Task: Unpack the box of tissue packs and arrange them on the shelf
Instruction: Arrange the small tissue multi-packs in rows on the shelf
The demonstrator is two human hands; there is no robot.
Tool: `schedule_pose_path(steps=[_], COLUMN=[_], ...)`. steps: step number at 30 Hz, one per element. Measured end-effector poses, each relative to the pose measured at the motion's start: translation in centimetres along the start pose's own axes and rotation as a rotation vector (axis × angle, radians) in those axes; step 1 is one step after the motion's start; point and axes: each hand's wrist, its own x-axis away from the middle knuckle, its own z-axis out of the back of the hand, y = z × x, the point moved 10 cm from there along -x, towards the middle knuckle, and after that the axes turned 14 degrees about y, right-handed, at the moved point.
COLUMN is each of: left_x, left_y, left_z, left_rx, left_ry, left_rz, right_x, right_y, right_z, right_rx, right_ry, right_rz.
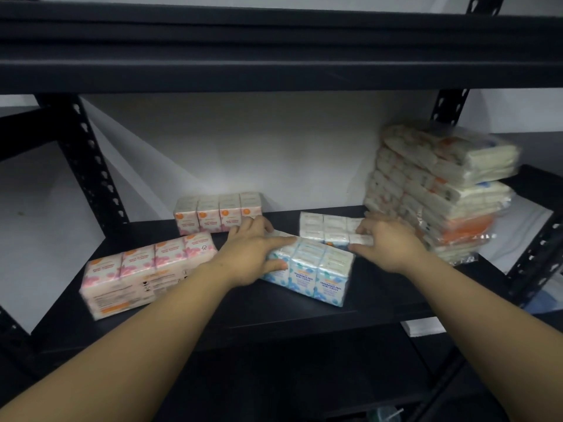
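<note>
Two hands are at work on the middle of the black metal shelf (pixel 380 287), both on tissue packs. The left hand (pixel 249 254) has its fingers laid over the top and thumb along the near side of a blue fragrance-free mini tissue pack (pixel 316 269), gripping it from the left end. The right hand (pixel 390 242) has its fingers curled onto the edge of a white tissue pack (pixel 323 226) just behind the blue one, pinching its right end; I'd judge the hands are squaring the two into a row.

Off to the left, a pink floral pack (pixel 146 269) lies askew near the front edge, and a smaller pink pack (pixel 217 211) stands upright nearer the back wall. At the right end, a tall stack of packs (pixel 435 190) leans against the upright post; it looks blurred and uneven, the top ones jutting out, so it could slip if nudged.

No box is in view. With packs lying at odd angles, the arranging looks partway done.
</note>
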Motion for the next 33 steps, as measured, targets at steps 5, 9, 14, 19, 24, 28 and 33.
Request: schedule_pose_path(steps=[5,9,14,19,24,28,33], left_x=[-1.5,-2.8,-3.0,-0.1,5.4,10.9,12.1], left_y=[1.8,4.0,3.7,-2.3,-12.8,-19.4,-18.6], left_z=[-0.8,-1.8,-2.1,1.8,6.3,7.4,7.5], left_rx=[0.03,0.212,0.337,0.156,-0.083,-0.112,-0.088], left_ry=[0.02,0.061,0.061,0.11,-0.035,-0.23,-0.097], left_rz=[-0.032,-0.065,0.015,0.106,0.351,0.555,0.526], right_x=[0.1,0.4,0.7,-0.1,-0.7,-1.6,-1.4], right_y=[1.2,2.9,0.8,-6.8,-11.9,-15.0,-21.2], right_z=[0.7,1.4,1.6,-0.5,-3.8,-4.1,-4.5], right_rx=[0.039,0.005,-0.008,-0.06,-0.041,-0.053,-0.254], right_ry=[0.002,0.008,0.002,-0.037,-0.124,-0.071,-0.084], right_rz=[-0.018,-0.149,-0.15,0.036,0.112,0.156,0.285])
